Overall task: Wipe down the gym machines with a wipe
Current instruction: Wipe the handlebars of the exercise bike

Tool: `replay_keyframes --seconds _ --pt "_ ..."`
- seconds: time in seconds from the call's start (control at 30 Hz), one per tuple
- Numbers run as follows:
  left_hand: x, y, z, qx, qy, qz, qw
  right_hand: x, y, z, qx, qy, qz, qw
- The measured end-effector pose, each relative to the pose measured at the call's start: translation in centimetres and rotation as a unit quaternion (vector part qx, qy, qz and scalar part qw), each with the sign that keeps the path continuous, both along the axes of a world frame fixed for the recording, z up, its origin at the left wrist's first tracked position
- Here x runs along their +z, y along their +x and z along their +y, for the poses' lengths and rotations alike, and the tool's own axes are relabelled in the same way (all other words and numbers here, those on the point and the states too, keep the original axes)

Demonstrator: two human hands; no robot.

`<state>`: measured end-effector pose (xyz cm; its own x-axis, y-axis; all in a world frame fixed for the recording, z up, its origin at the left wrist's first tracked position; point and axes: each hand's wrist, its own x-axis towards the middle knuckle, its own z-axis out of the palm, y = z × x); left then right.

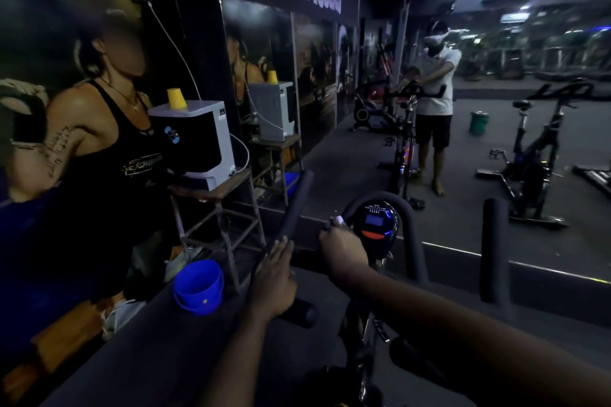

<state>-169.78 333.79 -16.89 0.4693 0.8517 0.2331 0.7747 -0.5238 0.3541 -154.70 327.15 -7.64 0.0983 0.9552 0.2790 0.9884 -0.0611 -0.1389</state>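
Left hand point(274, 277) flat on one handlebar point(297, 201), right hand point(344, 251) clutching one wipe point(339, 220), one blue bucket point(198, 286)

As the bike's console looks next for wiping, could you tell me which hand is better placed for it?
Right. The right hand grips the wipe right beside the console; the left hand rests straight-fingered on the handlebar, holding nothing.

White wipe point(339, 220) bunched against black bike handlebar point(411, 235).
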Motion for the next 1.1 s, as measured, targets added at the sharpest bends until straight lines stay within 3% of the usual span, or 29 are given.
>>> replay_keyframes --seconds 0.2,0.4,0.5,0.67,0.77,1.1 --pt "0.4 0.2 -0.9 0.057 0.009 0.032 0.998 -3.8 -2.7 -2.4 0.030 -0.019 -0.007 0.999" --pt "0.8 0.1 -1.1 0.049 -0.016 0.015 0.999 -3.3 -0.9 -0.1 -0.034 0.083 -0.006 0.996" --pt "0.9 0.2 -1.0 0.047 -0.022 0.012 0.999 -3.5 -0.8 -0.2 -0.033 0.080 -0.002 0.996" --pt "0.9 0.0 -1.1 0.041 -0.023 0.012 0.999 -4.0 -1.8 -0.8 0.067 0.026 -0.012 0.997" --pt "1.1 0.0 -1.1 0.041 -0.026 0.011 0.999 -3.6 -1.4 -1.1 0.035 0.045 -0.032 0.998" --pt "1.5 -0.1 -1.5 0.039 -0.039 0.011 0.998 -1.4 -1.9 -4.7 -0.007 -0.022 -0.002 1.000"
